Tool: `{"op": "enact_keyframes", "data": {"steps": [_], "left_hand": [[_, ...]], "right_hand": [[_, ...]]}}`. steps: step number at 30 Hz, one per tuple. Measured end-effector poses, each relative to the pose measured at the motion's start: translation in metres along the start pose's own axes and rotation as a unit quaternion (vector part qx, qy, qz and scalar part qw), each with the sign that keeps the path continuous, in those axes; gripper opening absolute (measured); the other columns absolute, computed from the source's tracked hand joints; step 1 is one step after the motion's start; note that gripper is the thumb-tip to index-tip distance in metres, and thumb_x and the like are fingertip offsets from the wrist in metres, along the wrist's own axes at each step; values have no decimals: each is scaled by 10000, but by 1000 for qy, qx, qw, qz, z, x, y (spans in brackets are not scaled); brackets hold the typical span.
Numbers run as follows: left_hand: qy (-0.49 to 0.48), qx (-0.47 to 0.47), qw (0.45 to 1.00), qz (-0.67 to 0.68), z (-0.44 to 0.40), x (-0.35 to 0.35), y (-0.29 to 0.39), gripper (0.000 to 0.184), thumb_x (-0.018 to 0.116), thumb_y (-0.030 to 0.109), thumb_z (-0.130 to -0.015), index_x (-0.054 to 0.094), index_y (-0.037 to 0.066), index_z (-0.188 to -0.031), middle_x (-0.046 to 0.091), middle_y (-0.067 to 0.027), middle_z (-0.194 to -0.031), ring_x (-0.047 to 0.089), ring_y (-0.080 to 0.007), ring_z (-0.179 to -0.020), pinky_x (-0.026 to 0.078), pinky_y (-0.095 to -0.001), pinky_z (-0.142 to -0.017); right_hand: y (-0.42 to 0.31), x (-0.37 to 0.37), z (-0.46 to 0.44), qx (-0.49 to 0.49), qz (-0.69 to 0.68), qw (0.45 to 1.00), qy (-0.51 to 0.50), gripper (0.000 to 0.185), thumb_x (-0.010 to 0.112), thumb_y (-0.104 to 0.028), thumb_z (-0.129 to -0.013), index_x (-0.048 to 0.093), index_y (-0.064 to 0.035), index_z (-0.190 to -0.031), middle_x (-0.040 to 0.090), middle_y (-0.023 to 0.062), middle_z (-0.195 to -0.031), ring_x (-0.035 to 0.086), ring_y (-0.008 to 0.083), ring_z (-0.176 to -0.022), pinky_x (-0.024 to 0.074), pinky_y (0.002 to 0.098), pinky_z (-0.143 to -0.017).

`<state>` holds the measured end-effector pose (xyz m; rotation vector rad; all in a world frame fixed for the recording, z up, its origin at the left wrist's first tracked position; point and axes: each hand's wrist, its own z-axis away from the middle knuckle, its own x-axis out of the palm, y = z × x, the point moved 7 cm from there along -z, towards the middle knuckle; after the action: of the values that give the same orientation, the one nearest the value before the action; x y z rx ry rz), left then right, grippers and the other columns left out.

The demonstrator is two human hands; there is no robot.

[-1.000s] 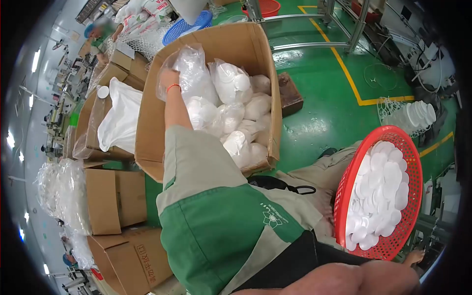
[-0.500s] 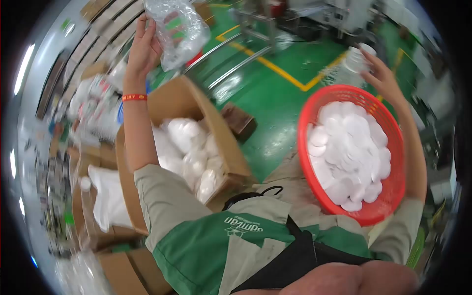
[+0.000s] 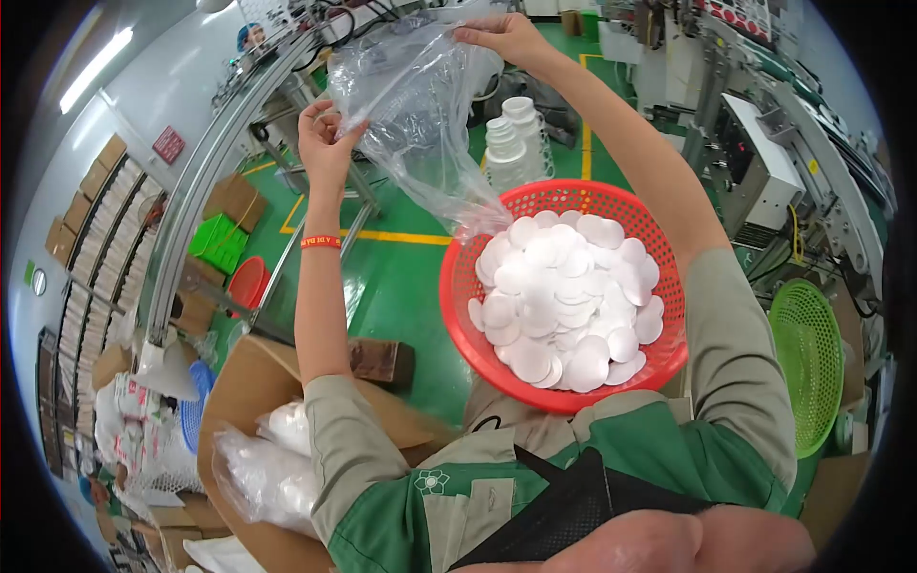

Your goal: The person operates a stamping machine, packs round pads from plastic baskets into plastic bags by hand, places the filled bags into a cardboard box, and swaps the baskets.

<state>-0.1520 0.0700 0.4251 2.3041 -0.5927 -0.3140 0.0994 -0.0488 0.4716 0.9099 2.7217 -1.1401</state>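
Note:
A clear plastic bag (image 3: 411,105) is stretched between my two hands, and its lower end hangs down to the near rim of a red basket. My left hand (image 3: 330,145) pinches the bag's left edge, thumb against fingers. Higher up on the right, my right hand (image 3: 508,43) grips the bag's upper edge between thumb and fingertips. The bag looks empty. Below my hands, the red perforated basket (image 3: 458,320) is heaped with thin white round discs (image 3: 578,296). It rests at my lap.
Behind the basket stand stacked white plastic jars (image 3: 516,143). At left, an open cardboard box (image 3: 244,382) holds filled clear bags (image 3: 272,468). A brown block (image 3: 382,361) lies on the green floor. A green basket (image 3: 807,368) is at right, near machinery (image 3: 755,158).
My right hand has moved from beside the jars to the bag and now grips it too. The bag is spread wider. The view has turned, with the basket nearer the middle.

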Motion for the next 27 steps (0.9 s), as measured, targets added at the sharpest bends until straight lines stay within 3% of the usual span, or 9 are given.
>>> {"op": "enact_keyframes", "data": {"steps": [4, 6, 7, 10, 12, 14, 18, 23, 27], "left_hand": [[-19, 89, 975, -202, -19, 33, 39, 860, 804, 219, -579, 301, 70, -1261, 528, -101, -1021, 503, -158, -947, 444, -307, -748], [63, 322, 906, -266, -25, 52, 81, 758, 764, 261, -629, 365, 91, -1250, 535, -110, -1061, 454, -169, -1029, 434, -333, -768], [90, 397, 871, -274, -27, 64, 93, 726, 751, 275, -645, 386, 98, -1247, 537, -113, -1075, 438, -173, -1056, 431, -342, -775], [-166, 424, 775, -438, -42, 114, 67, 460, 691, 258, -711, 543, 84, -1111, 603, -83, -1005, 498, -147, -991, 424, -320, -754], [-267, 59, 938, -211, -57, 117, 0, 225, 655, 203, -738, 643, 74, -923, 644, -49, -779, 572, -107, -795, 424, -273, -675], [-235, 75, 945, -214, -47, 124, -20, 197, 655, 191, -733, 651, 72, -889, 627, -38, -701, 560, -95, -686, 415, -253, -627], [-219, 127, 917, -308, -9, 158, -14, 165, 679, 238, -698, 665, 101, -789, 626, -57, -657, 570, -161, -554, 416, -289, -525], [-268, 76, 921, -272, 28, 194, -21, 178, 648, 217, -749, 599, 47, -731, 455, -7, -492, 350, -77, -450, 273, -240, -438], [-276, 72, 896, -341, 34, 189, -28, 272, 605, 371, -762, 612, 101, -726, 500, -34, -474, 461, -200, -415, 359, -302, -444]], "right_hand": [[-5, -28, -21, -148, 2, 989, 5, 234, 645, -204, -780, 659, -96, -988, 657, 55, -895, 597, 92, -776, 465, 217, -695], [-4, -32, -12, -6, 48, 998, -27, 211, 617, -95, -771, 662, -102, -977, 658, 48, -852, 579, 84, -698, 459, 209, -619], [-13, -30, -3, -65, 52, 996, -20, 222, 597, -53, -760, 664, -108, -964, 655, 44, -831, 568, 87, -685, 451, 223, -606], [-26, -34, 30, -209, 147, 967, 24, 281, 559, 14, -721, 668, -131, -936, 646, 46, -812, 561, 109, -696, 432, 252, -603], [-13, -60, 49, -228, 213, 941, 128, 259, 570, -7, -704, 676, -127, -908, 630, 55, -770, 577, 169, -701, 433, 264, -607], [32, -77, 62, -26, 241, 969, 53, 317, 642, -195, -736, 625, -107, -1039, 631, 45, -897, 567, 188, -875, 429, 299, -772], [10, -55, 101, -110, 330, 936, 50, 781, 661, -531, -634, 417, -183, -1290, 565, 64, -1093, 428, 234, -1103, 267, 420, -964], [49, -18, 121, 38, 420, 894, -153, 224, 603, -275, -778, 651, -114, -926, 604, 99, -828, 577, 261, -740, 453, 332, -642], [68, -35, 138, -13, 333, 941, -54, 157, 602, -196, -753, 643, -92, -862, 564, 94, -731, 564, 273, -704, 446, 367, -631]]}}
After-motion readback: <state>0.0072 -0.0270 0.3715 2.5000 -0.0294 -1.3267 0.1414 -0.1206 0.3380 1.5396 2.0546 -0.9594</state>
